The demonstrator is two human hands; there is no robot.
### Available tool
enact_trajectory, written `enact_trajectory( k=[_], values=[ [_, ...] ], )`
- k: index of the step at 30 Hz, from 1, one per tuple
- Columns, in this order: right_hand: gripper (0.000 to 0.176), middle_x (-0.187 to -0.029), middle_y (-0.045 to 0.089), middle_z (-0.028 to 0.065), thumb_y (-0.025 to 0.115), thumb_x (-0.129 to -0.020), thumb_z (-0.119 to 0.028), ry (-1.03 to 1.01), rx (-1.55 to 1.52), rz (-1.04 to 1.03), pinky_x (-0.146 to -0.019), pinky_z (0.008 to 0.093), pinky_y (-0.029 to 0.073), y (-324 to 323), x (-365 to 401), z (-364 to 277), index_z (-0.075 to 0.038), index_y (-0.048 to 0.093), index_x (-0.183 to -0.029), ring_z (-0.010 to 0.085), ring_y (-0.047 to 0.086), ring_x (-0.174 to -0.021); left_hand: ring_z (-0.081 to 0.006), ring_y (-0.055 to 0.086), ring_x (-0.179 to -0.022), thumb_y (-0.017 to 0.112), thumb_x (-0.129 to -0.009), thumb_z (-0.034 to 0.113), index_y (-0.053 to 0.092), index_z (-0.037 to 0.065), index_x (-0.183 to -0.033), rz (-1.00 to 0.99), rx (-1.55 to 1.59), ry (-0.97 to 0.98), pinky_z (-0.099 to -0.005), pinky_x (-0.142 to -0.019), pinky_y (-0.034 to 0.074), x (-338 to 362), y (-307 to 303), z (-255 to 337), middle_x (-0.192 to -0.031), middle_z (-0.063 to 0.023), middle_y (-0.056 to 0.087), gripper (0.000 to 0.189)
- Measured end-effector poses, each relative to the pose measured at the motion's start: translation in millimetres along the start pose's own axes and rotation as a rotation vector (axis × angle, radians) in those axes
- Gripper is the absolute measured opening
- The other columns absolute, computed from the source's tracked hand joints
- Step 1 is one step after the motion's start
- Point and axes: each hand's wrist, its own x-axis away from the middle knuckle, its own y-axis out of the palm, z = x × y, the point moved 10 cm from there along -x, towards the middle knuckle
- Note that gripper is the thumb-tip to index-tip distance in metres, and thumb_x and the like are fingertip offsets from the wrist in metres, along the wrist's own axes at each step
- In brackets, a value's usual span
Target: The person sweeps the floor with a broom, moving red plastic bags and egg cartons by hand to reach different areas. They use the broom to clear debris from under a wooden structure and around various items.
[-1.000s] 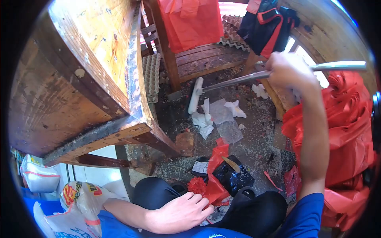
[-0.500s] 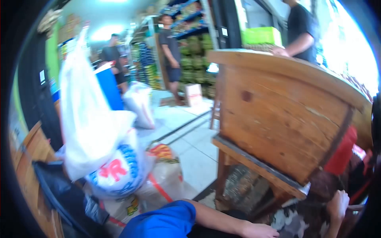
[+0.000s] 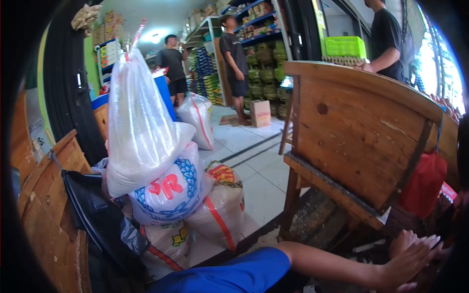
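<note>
At the lower right, my left hand (image 3: 403, 266) reaches over at the end of a bare forearm from a blue sleeve (image 3: 234, 268), its fingers stretched out. It touches or overlaps my right hand (image 3: 401, 240), which is partly hidden behind it; the visible fingers look spread. I see no object in either hand. Just above them are the lower corner of a slanted wooden stand (image 3: 356, 141) and a hanging red bag (image 3: 424, 185).
Filled sacks (image 3: 168, 190) are stacked left of centre, a tall translucent sack (image 3: 141, 122) on top. Black plastic (image 3: 100, 219) hangs from wooden boards (image 3: 51, 195). Two people stand near shelves; another stands behind the stand, beside a green crate (image 3: 344, 46). A carton (image 3: 260, 113) rests on tiles.
My left hand has moved right and up to meet my right hand, and its fingers are now stretched out. The view has shifted, so the sacks and stand appear farther right.
</note>
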Motion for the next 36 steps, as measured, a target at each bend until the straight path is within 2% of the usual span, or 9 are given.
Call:
enact_trajectory(
  k=[3,5,7,9,13,19,24,31,36],
  values=[
    [0.017,-0.100,0.067,0.0179,0.057,-0.076,-0.010,0.040,-0.035,-0.130,-0.088,0.0416,0.050,-23,20,-11,-0.004,0.067,-0.089,0.0326,0.064,-0.099,-0.0310,0.057,-0.085,0.057,-0.081,0.019,0.045,-0.004,-0.124,-0.216,-0.025,-0.147,-0.0409,-0.074,0.046,28,103,-32,-0.096,-0.0170,0.056,0.050],
    [0.028,-0.092,0.067,0.0159,0.057,-0.078,-0.016,-0.692,-0.259,0.677,-0.097,0.0449,0.047,-32,52,-15,-0.011,0.067,-0.104,0.0361,0.063,-0.100,-0.0283,0.059,-0.078,0.054,-0.084,0.018,0.054,0.000,-0.110,-0.433,0.106,-0.191,-0.0402,-0.067,0.045,21,127,-45,-0.089,-0.0161,0.059,0.031],
    [0.031,-0.092,0.065,0.0197,0.062,-0.077,-0.022,-0.533,-0.387,0.100,-0.089,0.0452,0.049,-28,58,-12,-0.005,0.064,-0.103,0.0387,0.062,-0.096,-0.0318,0.059,-0.073,0.054,-0.086,0.015,0.059,0.006,-0.086,-0.228,-0.071,0.130,-0.0435,-0.061,0.044,-21,91,-48,-0.084,-0.0154,0.060,0.010],
    [0.037,-0.090,0.065,0.0218,0.065,-0.077,-0.024,-0.260,-0.244,-0.363,-0.080,0.0461,0.051,-8,75,24,-0.002,0.061,-0.107,0.0419,0.061,-0.091,-0.0334,0.065,-0.065,0.062,-0.088,0.022,0.064,-0.001,-0.088,-0.162,0.388,-0.239,-0.0413,-0.058,0.049,-46,66,-92,-0.070,-0.0173,0.062,0.022],
    [0.056,-0.100,0.066,0.0220,0.074,-0.076,-0.032,0.005,-0.525,-0.190,-0.084,0.0453,0.051,-5,43,110,-0.004,0.056,-0.121,0.0401,0.062,-0.097,-0.0022,0.037,-0.056,0.064,-0.094,0.034,0.052,0.007,-0.068,-0.226,0.789,-0.548,-0.0251,-0.049,0.031,-34,89,-129,-0.060,0.0070,0.046,0.039],
    [0.074,-0.127,0.055,0.0148,0.078,-0.076,-0.034,-0.206,-1.254,-0.126,-0.100,0.0384,0.042,73,7,48,0.001,0.046,-0.132,0.0255,0.054,-0.116,-0.0005,0.032,-0.051,0.065,-0.092,0.040,0.047,0.010,-0.059,-0.330,0.725,-0.595,-0.0243,-0.044,0.024,-18,110,-103,-0.055,0.0099,0.040,0.048],
    [0.024,-0.073,0.066,0.0038,0.069,-0.083,-0.025,-0.129,-1.460,-0.104,-0.074,0.0274,0.046,59,11,43,-0.002,0.066,-0.077,0.0099,0.060,-0.074,-0.0005,0.030,-0.047,0.064,-0.092,0.045,0.045,0.011,-0.056,-0.399,0.825,-0.591,-0.0231,-0.042,0.021,-31,92,-86,-0.051,0.0095,0.037,0.053],
    [0.035,-0.059,0.058,0.0032,0.070,-0.084,-0.029,-0.165,-1.308,-0.525,-0.060,0.0283,0.045,46,50,20,-0.006,0.053,-0.063,0.0103,0.057,-0.060,-0.0012,0.033,-0.041,0.062,-0.094,0.042,0.052,0.009,-0.066,-0.460,1.096,-0.538,-0.0208,-0.039,0.021,-61,61,-55,-0.049,0.0081,0.037,0.044],
    [0.040,-0.053,0.044,-0.0018,0.066,-0.089,-0.028,-0.151,-1.391,-0.238,-0.048,0.0289,0.039,7,57,12,-0.006,0.047,-0.062,0.0087,0.046,-0.049,-0.0040,0.022,-0.036,0.045,-0.100,0.040,0.044,0.011,-0.079,-0.364,1.267,-0.621,-0.0211,-0.036,0.022,-81,19,-56,-0.048,0.0077,0.026,0.036]
  ],
)
